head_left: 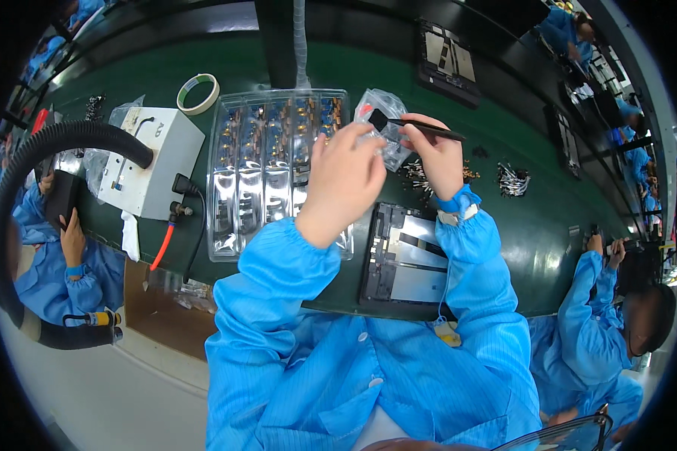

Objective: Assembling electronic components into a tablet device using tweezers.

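Pinched in my right hand (436, 154) is a pair of black tweezers (445, 133), pointing left. A small black square piece (378, 120) sits at the tweezers' tip end. My left hand (344, 177) is beside it, fingers apart, fingertips close to the black piece; whether they touch it I cannot tell. Beneath both hands lies a clear plastic bag (391, 101) with something red in it. Left of my left hand, a clear compartment tray (226, 177) holds rows of small copper-and-blue parts. An opened tablet-like device (406, 282) lies in front of me, partly covered by my right sleeve.
A white metal box (154, 161) with a black corrugated hose (68, 139) stands at left, near a tape roll (198, 94). Small loose parts (417, 174) and another pile (513, 180) lie right. Another opened device (447, 60) is at the back. Co-workers sit on both sides.
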`<state>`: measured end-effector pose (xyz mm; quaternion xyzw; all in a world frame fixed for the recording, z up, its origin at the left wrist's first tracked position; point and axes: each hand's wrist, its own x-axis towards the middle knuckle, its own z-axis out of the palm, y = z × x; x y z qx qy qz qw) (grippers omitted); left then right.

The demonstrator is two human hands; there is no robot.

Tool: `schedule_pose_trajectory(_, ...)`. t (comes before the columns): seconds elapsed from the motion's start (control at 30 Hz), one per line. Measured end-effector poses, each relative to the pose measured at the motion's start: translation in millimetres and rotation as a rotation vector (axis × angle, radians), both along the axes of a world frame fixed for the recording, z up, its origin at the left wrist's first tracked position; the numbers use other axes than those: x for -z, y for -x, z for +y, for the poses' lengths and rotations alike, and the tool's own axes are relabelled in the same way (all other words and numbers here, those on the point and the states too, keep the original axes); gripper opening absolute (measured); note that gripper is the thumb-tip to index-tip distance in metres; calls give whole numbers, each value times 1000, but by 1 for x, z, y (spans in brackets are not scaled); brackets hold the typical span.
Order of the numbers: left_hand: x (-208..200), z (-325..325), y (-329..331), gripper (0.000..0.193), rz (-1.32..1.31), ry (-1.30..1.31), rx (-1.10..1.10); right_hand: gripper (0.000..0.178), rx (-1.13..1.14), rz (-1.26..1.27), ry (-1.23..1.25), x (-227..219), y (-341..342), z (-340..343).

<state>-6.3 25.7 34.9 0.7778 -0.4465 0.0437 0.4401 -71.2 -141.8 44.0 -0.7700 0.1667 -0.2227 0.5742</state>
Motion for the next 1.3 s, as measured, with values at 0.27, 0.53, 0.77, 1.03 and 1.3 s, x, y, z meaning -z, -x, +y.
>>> schedule_pose_trajectory(0.27, -58, 22, 48, 56, 1926, 1062, 405, 20, -275, -141, 42, -70, 82, 69)
schedule_pose_trajectory(0.53, -53, 30, 85, 55, 2099, 1252, 694, 26, -274, -76, 29, -74, 120, 79)
schedule_pose_trajectory(0.77, -58, 31, 98, 55, 2011, 1249, 764, 27, -284, -133, 85, -77, 137, 78)
schedule_pose_trajectory(1.03, -66, 46, 113, 55, 1843, 1202, 700, 26, -372, -203, 446, -83, 142, 97)
schedule_pose_trajectory(1.3, -65, 71, 114, 54, 1806, 1271, 738, 27, -350, -241, 513, -85, 138, 122)
